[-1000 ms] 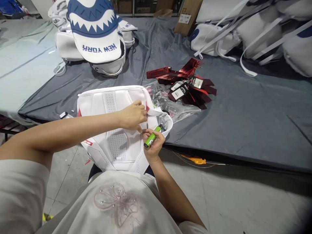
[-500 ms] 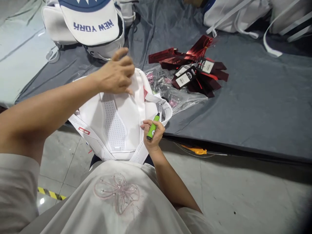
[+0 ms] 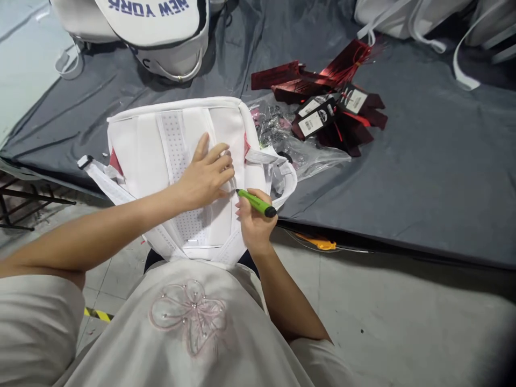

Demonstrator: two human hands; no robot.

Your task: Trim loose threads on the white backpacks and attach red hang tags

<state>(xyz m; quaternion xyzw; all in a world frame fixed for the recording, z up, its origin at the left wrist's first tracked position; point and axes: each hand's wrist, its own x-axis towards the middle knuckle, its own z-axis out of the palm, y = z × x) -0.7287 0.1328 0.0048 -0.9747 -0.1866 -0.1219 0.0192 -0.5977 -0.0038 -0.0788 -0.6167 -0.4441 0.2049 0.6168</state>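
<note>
A white backpack [image 3: 141, 140] lies back-side up over the table's near edge, its straps hanging toward my lap. My left hand [image 3: 205, 174] rests flat on its padded back panel, fingers spread and pressing the fabric. My right hand [image 3: 252, 220] grips a green tool [image 3: 255, 202], roughly level, its tip touching the panel just right of my left fingers. The bag's white top loop [image 3: 282, 185] curls out to the right of my right hand.
A grey sheet [image 3: 403, 177] covers the table. Red and black hang tags [image 3: 330, 102] and a clear plastic bag [image 3: 298, 153] lie right of the backpack. A white "NEW YORK" bag [image 3: 161, 27] sits at the back. An orange item [image 3: 318, 243] lies under the table edge.
My left hand came down from the bag's top and now presses on the back panel. My right hand tipped the green tool from upright to level, its tip at the panel. The view has dropped lower.
</note>
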